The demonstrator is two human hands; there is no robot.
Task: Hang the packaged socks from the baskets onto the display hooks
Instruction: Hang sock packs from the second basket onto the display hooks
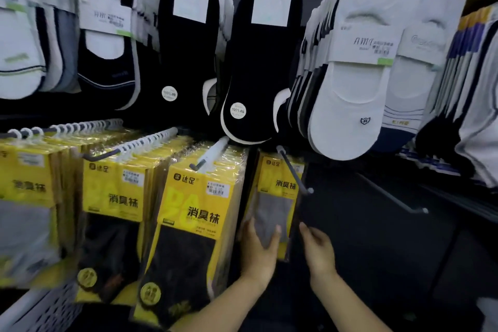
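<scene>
the left hand (257,249) grips the lower part of a yellow sock pack (275,197), thumb across its clear front and fingers behind its left edge; the right hand (319,248) is just beside the pack's right edge, fingers loosely extended and holding nothing, one fingertip at the edge, though whether it touches is unclear. the pack hangs with its top at the back of a metal hook (295,170), whose rod slants forward across the yellow header to a small ball tip. to its left three hooks are crowded with the same yellow packs (199,210), their white hangers lined along the rods. to the right another bare hook (393,195) juts out over a dark panel. above, black no-show socks (256,67) and white no-show socks (350,89) hang in rows. a white perforated basket (40,310) shows at the lower left corner
</scene>
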